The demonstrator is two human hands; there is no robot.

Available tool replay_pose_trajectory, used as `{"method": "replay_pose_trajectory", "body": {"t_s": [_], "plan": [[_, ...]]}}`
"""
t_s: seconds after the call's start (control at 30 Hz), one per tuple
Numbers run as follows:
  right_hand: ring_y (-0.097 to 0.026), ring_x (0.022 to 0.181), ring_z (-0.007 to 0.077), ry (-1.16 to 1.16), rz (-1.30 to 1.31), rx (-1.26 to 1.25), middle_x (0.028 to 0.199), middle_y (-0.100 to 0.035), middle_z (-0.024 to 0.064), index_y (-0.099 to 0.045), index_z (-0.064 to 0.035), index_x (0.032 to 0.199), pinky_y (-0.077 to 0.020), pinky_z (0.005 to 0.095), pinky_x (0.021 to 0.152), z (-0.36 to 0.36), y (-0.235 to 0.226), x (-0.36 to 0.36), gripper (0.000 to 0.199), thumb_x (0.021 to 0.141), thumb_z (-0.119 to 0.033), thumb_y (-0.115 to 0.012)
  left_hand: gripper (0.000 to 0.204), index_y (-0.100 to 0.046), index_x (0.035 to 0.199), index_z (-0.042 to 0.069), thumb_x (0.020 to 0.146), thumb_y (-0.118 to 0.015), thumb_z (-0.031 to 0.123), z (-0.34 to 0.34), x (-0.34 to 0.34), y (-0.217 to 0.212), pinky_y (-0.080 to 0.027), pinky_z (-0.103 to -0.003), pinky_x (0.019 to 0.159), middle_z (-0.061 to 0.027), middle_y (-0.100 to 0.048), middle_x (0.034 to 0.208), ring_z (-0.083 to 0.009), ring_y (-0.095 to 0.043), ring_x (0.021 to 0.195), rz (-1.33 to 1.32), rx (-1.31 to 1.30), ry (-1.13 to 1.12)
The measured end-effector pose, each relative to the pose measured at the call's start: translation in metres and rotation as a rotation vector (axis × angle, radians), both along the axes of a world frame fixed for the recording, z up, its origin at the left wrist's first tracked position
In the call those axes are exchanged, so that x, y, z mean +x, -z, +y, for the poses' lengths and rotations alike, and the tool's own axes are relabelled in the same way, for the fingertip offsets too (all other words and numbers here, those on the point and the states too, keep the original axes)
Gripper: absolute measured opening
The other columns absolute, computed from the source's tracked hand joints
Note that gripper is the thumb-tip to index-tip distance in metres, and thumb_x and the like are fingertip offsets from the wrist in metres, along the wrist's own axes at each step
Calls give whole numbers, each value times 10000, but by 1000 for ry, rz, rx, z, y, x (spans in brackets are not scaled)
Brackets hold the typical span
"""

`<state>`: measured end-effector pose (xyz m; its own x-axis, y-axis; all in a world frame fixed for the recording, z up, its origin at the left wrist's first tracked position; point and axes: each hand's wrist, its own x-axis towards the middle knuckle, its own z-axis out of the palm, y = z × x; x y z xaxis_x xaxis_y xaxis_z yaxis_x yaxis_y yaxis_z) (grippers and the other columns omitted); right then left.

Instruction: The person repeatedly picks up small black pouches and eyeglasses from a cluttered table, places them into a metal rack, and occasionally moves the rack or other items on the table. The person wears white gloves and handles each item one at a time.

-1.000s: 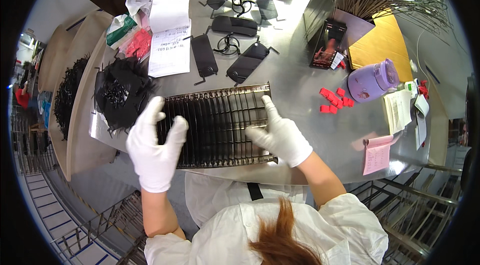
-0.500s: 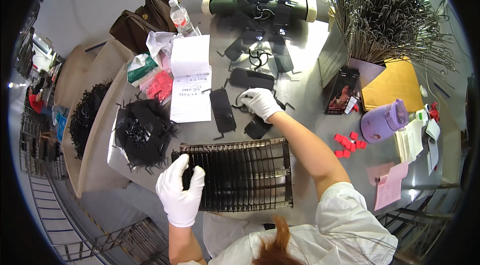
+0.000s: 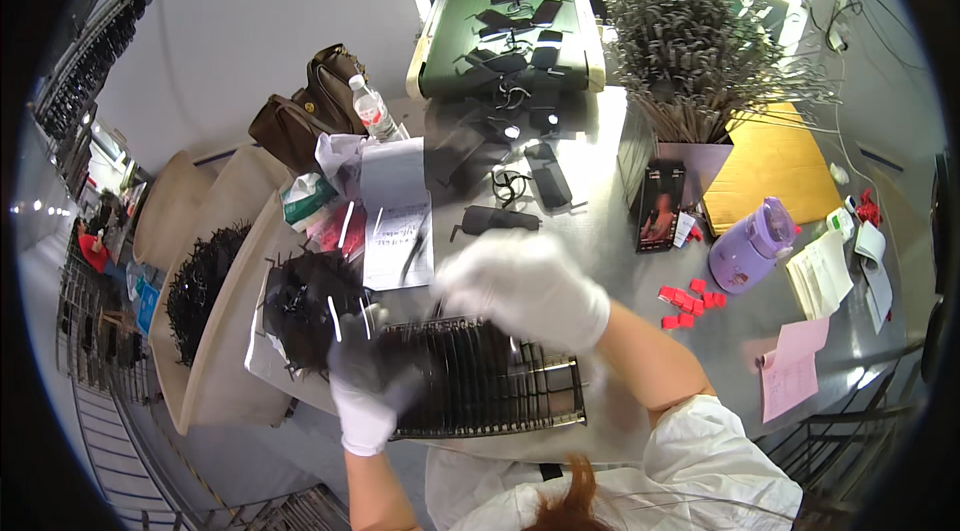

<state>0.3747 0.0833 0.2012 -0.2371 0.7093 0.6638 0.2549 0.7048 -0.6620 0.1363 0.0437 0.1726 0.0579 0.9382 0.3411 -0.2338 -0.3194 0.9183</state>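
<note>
My right hand (image 3: pixel 525 289), in a white glove, is blurred above the far edge of a slotted rack (image 3: pixel 545 396) filled on its left side with thin black pieces. Its fingers are too smeared to show what they hold, if anything. My left hand (image 3: pixel 365 396), also gloved, is at the rack's left end, with dark blurred shapes over its fingers. Beyond the right hand lie a black flat panel with wire ends (image 3: pixel 498 220), another such panel (image 3: pixel 548 178) and a black swirl-shaped part (image 3: pixel 511 188).
A pile of black panels (image 3: pixel 305 306) sits left of the rack, near a written sheet (image 3: pixel 392 231). More panels rest on a green conveyor (image 3: pixel 455 41). To the right are red blocks (image 3: pixel 685 301), a purple flask (image 3: pixel 748 249) and a bin of wire hooks (image 3: pixel 705 166).
My right hand has come back from the panels toward the rack. The left hand has moved slightly and is now blurred. The view has tilted, so the whole scene shifts.
</note>
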Motion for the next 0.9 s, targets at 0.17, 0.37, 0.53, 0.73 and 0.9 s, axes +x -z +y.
{"method": "replay_pose_trajectory", "body": {"t_s": [0.17,0.37,0.53,0.73,0.9], "plan": [[-661,944,304,23,13,-113,1015,-695,84,-691,-121,1151,-542,385,828,-62,-2,-14,365,794,-144,-765,517,-495,1334,69,916,-697,295,-14,35,-10,-496,-451,1029,-178,-547,1283,-297,-596,1179,49,348,194],[-625,1107,340,217,-47,-467,1213,-610,194,-413,-103,1518,-512,435,947,-104,32,-12,862,774,-224,-832,638,-476,1353,78,807,-792,167,-25,60,-3,-520,-376,877,-148,-537,1210,-260,-597,1041,528,617,79],[-647,817,333,773,-421,-232,936,-620,129,-544,-208,1427,-544,440,726,-123,46,16,685,783,-228,-777,431,-449,1434,97,1015,-471,195,-34,51,-17,-391,-187,520,-77,-613,981,-111,-484,563,58,-94,-116],[-671,828,197,256,430,-1102,944,-723,121,-468,-21,1467,-531,335,790,-133,106,49,516,1053,-326,-510,779,-326,1516,64,939,-658,469,-18,16,-5,-587,-422,947,-306,-519,1395,-390,-632,1171,-297,-46,78],[-645,925,456,320,167,-911,956,-706,236,-533,-45,1393,-514,436,817,-127,138,33,432,1066,-319,-463,804,-339,1488,36,916,-671,494,-22,16,17,-573,-410,946,-303,-547,1361,-391,-640,1147,-229,-56,81]]}}
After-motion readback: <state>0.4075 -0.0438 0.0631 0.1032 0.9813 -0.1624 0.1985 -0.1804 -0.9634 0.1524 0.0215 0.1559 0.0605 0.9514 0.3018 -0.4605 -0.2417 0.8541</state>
